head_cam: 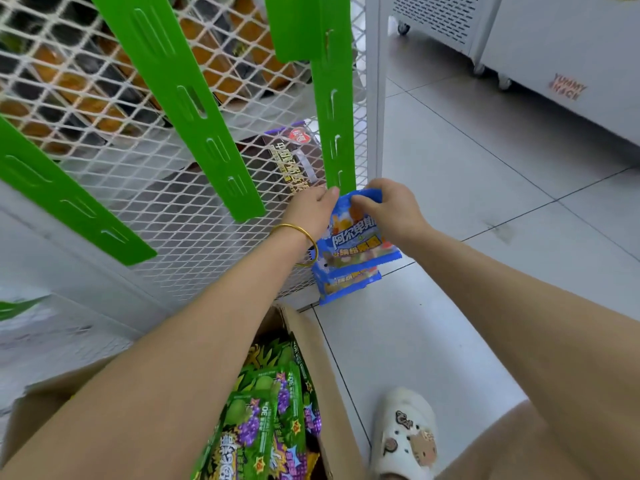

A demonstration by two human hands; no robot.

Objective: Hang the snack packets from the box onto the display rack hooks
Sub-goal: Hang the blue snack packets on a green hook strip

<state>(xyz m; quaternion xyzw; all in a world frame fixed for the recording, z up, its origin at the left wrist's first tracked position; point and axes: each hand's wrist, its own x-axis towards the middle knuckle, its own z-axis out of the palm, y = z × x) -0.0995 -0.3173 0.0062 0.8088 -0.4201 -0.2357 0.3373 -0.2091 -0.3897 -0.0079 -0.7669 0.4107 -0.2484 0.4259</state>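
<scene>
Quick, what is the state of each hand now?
Left hand: beside the blue plastic snack packet; fingers hidden, cannot be told.
Right hand: pinches the packet's top edge.

Pale grey floor tiles (485, 161) with dark grout lines fill the right side. At top right stand white units (561, 46) on casters (504, 83) (one lettered "YUMMY SNACK"), another with a vented panel (436, 12). Light is even.

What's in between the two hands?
A blue snack packet, in the head view. The right hand pinches its top edge; the left hand is against its upper left corner.
</scene>
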